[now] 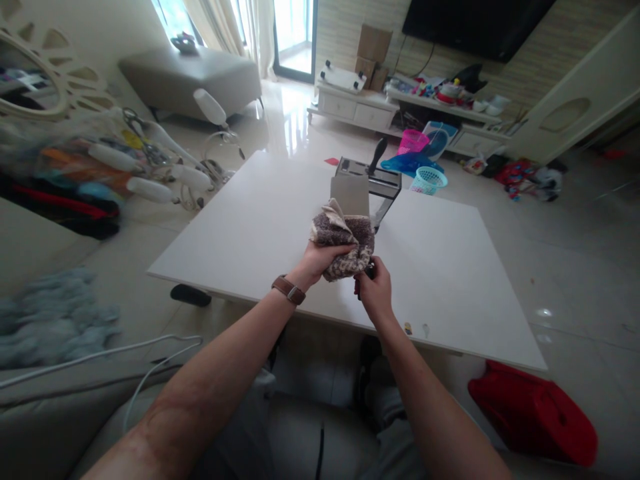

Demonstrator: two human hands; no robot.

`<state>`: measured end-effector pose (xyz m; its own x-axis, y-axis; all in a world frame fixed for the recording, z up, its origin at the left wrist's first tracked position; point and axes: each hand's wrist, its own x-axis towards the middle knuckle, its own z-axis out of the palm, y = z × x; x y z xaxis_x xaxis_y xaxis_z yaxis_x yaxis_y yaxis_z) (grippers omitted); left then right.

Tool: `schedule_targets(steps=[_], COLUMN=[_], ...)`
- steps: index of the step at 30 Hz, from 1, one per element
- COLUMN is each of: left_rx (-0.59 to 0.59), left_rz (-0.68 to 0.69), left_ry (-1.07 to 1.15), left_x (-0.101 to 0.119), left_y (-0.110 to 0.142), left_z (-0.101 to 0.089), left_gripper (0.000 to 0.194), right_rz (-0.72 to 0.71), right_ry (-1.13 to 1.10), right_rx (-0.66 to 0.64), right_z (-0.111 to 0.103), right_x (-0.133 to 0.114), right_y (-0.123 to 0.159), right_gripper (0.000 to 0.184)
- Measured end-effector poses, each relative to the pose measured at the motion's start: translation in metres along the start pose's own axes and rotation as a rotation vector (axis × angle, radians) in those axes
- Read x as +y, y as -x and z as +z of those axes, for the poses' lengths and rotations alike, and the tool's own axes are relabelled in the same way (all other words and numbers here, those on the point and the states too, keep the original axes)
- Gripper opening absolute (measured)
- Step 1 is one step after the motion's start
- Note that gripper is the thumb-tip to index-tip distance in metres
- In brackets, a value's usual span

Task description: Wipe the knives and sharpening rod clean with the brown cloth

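A brown-and-cream cloth (336, 233) is folded around the middle of a broad, grey-bladed cleaver (350, 195). My left hand (320, 259) is closed on this cloth, its thumb lying across the front. Below and to the right, my right hand (375, 287) grips the cleaver's dark handle, which is mostly hidden by the fingers. The top of the blade sticks up out of the cloth, pointing away from me. Just behind it stands a dark-and-silver knife holder (387, 179), with a black handle (378, 155) rising from its top.
Everything is held over a white table (450, 267). Two small stickers or bits (409, 328) lie near its front edge. A light-blue basket (430, 179) and a pink basket (413, 141) are beyond it. A lamp with white shades (190, 177) is at left, a red bag (535, 413) at lower right.
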<state>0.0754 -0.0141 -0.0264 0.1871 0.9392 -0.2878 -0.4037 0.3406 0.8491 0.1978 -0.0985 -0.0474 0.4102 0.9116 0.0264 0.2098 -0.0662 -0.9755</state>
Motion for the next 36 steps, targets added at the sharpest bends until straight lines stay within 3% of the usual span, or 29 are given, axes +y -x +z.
schedule_targets(steps=[6, 14, 23, 28, 36], left_rx=[0.069, 0.190, 0.091, 0.202, 0.343], left_rz=[0.056, 0.178, 0.066, 0.087, 0.106], left_ry=[0.034, 0.229, 0.256, 0.269, 0.280], left_x=[0.009, 0.028, 0.027, 0.029, 0.030], left_y=[-0.007, -0.029, -0.026, -0.029, -0.053], left_z=[-0.005, -0.030, -0.030, -0.031, -0.039], left_gripper=[0.060, 0.046, 0.042, 0.041, 0.036], right_rz=[0.008, -0.037, -0.098, -0.066, 0.005], right_ry=[-0.002, 0.139, 0.251, 0.259, 0.210], right_rx=[-0.026, -0.037, -0.093, -0.124, -0.212], right_z=[0.002, -0.001, -0.008, -0.006, 0.008], right_x=[-0.005, -0.003, -0.004, 0.001, 0.023], right_y=[-0.001, 0.000, 0.000, -0.001, -0.019], right_gripper=[0.018, 0.017, 0.019, 0.019, 0.017])
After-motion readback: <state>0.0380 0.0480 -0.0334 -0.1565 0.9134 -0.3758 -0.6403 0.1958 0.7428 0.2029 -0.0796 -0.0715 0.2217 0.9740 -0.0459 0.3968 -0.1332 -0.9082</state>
